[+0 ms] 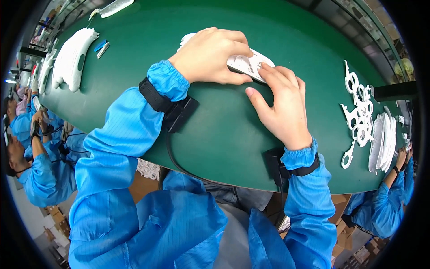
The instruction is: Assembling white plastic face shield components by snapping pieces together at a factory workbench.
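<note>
On the green table in front of me lies a white curved plastic shell (263,57) with a perforated patch and a dark lower edge. My left hand (214,54) is wrapped over its middle, fingers on the far side and thumb along the near edge. Part of the shell is hidden beneath this hand, and its left end shows past the knuckles. My right hand (283,99) rests its fingertips on the perforated right end. The right thumb is spread away, close to the near edge but apart from it.
White shells (71,62) are stacked at left, beside a small blue-and-silver tool (102,48). Another white part (115,7) lies far left. White ring-shaped parts (360,110) and more curved shells (383,143) lie right. A cable (172,154) hangs from my left wrist strap. Co-workers sit on both sides.
</note>
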